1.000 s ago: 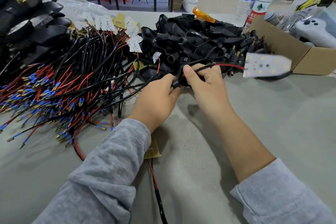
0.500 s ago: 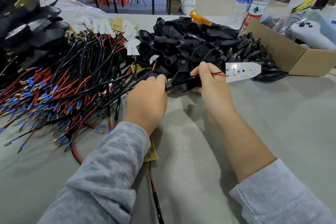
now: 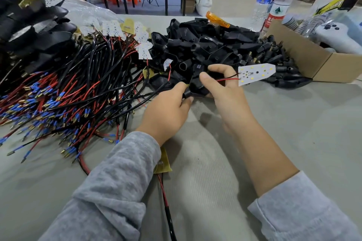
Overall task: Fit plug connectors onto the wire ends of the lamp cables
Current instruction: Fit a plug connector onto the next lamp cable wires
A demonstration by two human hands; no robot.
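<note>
Mid-fit: left hand [image 3: 166, 107] fingers curled on black plug connector [image 3: 193, 89] at counter [image 3: 293, 123] centre; right hand [image 3: 223, 92] pinches its red-black wire [image 3: 228, 78], LED board [image 3: 256, 73] at 3 o'clock. Next, probably seat the wire home.

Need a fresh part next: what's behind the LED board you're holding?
Behind the LED board lie loose black plug connectors, then a cardboard box. What the board covers cannot be seen.

Left hand [image 3: 166, 109] knuckles up, fingers curled in a grip. Right hand [image 3: 225, 92] pinching, thumb over forefinger.
</note>
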